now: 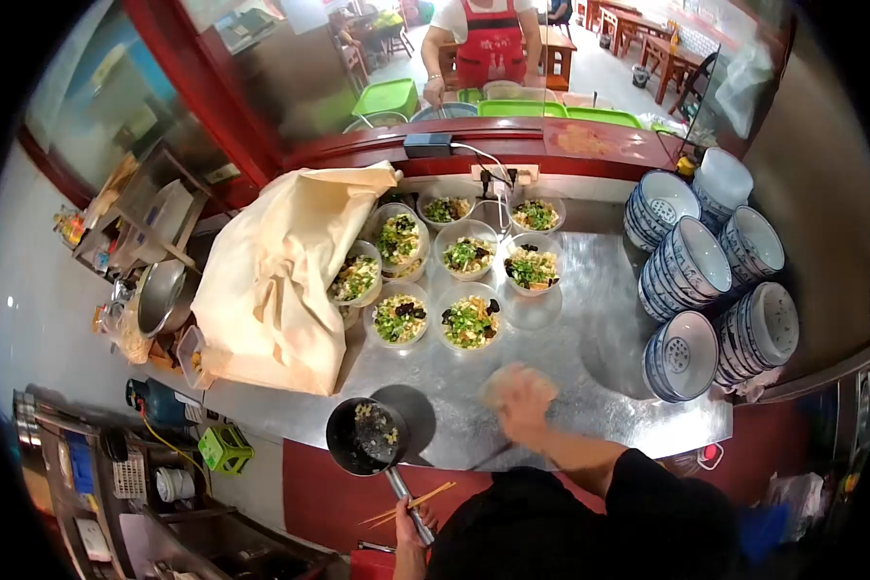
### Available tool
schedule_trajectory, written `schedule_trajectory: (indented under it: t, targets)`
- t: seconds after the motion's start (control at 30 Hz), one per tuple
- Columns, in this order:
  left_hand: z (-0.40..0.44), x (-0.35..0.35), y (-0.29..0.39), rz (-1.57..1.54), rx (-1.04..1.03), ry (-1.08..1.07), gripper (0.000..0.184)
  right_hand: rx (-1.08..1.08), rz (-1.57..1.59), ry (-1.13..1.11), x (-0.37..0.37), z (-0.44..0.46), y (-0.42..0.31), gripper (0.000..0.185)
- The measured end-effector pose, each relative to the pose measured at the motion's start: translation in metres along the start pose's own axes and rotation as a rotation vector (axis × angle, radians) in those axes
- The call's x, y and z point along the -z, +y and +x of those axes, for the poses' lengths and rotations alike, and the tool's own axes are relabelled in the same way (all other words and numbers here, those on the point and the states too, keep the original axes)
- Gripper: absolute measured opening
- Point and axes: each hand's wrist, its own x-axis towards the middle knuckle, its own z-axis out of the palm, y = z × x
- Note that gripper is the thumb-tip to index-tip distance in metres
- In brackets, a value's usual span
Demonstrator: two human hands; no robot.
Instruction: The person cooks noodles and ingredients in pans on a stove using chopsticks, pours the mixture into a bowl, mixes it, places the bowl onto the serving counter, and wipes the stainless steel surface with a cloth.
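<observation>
My left hand (412, 530) is wrapped around the handle of a dark saucepan (344, 440), with a pair of wooden chopsticks (437, 494) held alongside the handle. Pale food bits cling to the inside of the pan, which is over the counter's front edge. Smeared by motion, my right hand (524, 411) is low over the steel counter (590, 319). A pale, blurred patch shows at its fingers; whether that is a cloth I cannot tell. Beyond it stand several clear plastic bowls (471, 322) filled with chopped greens, black pieces and pale bits.
Stacks of blue-and-white bowls (681, 356) line the counter's right side. A large beige cloth (280, 271) is heaped at the left, near a metal basin (164, 300). Cables run from a wall socket (506, 175) behind the bowls. Past the glass, a person in a red apron (491, 48) stands.
</observation>
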Motion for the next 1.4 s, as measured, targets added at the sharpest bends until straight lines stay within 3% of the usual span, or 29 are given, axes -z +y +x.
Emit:
schedule_trajectory:
  t: [0.07,0.1,0.17,0.27,0.3,0.4,0.47,0.53,0.57,0.63,0.7,0.77,0.83,0.9,0.93,1.0,1.07,1.13,1.27,1.33,1.4]
  targets:
    - [-0.016,0.021,-0.008,-0.058,-0.056,0.019,0.041,0.323,-0.081,-0.136,0.007,-0.024,-0.051,0.052]
    - [-0.026,0.031,-0.01,-0.097,-0.119,0.079,0.039,0.335,-0.089,-0.132,0.012,-0.037,-0.067,0.052]
    - [-0.048,0.058,-0.015,-0.203,-0.207,0.126,0.034,0.628,0.123,-0.271,0.018,-0.059,-0.091,0.051]
    - [-0.081,0.122,-0.03,-0.246,-0.221,0.204,0.034,0.673,0.006,-0.292,0.033,-0.085,-0.077,0.052]
    - [-0.118,0.091,-0.03,-0.174,-0.214,0.216,0.035,0.676,-0.007,-0.288,0.046,-0.093,-0.07,0.052]
    - [-0.128,0.18,-0.063,-0.324,-0.269,0.264,0.037,0.601,-0.057,-0.414,0.086,-0.114,-0.04,0.053]
    - [-0.146,0.205,-0.081,-0.266,-0.34,0.281,0.038,0.521,0.072,-0.531,0.083,-0.116,-0.006,0.052]
    - [-0.172,0.205,-0.098,-0.258,-0.382,0.387,0.039,0.568,-0.092,-0.496,0.043,-0.089,0.048,0.048]
    - [-0.18,0.217,-0.108,-0.275,-0.385,0.388,0.039,0.295,-0.273,-0.326,0.067,-0.091,0.032,0.048]
    - [-0.186,0.246,-0.126,-0.341,-0.371,0.3,0.039,0.055,-0.451,-0.148,0.116,-0.085,-0.021,0.048]
    - [-0.191,0.271,-0.145,-0.304,-0.437,0.142,0.037,0.349,-0.557,0.223,0.117,-0.083,-0.064,0.046]
    - [-0.222,0.238,-0.146,-0.376,-0.457,0.244,0.035,0.544,-0.022,-0.113,0.076,-0.101,-0.122,0.04]
    - [-0.22,0.253,-0.154,-0.411,-0.48,0.193,0.036,0.388,0.572,-0.809,0.083,-0.162,-0.232,0.036]
    - [-0.219,0.257,-0.161,-0.463,-0.428,0.404,0.041,0.701,0.517,-1.093,0.07,-0.222,-0.302,0.035]
    - [-0.224,0.257,-0.16,-0.482,-0.468,0.338,0.037,0.85,0.49,-1.188,0.062,-0.25,-0.326,0.036]
    - [-0.219,0.273,-0.168,-0.524,-0.539,0.248,0.033,1.22,0.237,-1.18,0.043,-0.29,-0.357,0.04]
    - [-0.21,0.295,-0.19,-0.591,-0.658,0.252,0.031,1.399,0.235,-1.259,0.019,-0.329,-0.368,0.042]
    - [-0.205,0.329,-0.211,-0.65,-0.79,0.239,0.032,1.421,0.015,-1.403,-0.011,-0.367,-0.38,0.038]
    - [-0.214,0.375,-0.236,-0.806,-0.939,0.3,0.031,1.548,-0.144,-1.389,-0.058,-0.421,-0.411,0.03]
    - [-0.231,0.397,-0.245,-0.883,-1.085,0.179,0.029,1.548,-0.167,-1.338,-0.063,-0.44,-0.446,0.025]
    - [-0.26,0.416,-0.249,-1.02,-1.129,0.203,0.025,1.464,0.165,-1.327,-0.068,-0.456,-0.492,0.023]
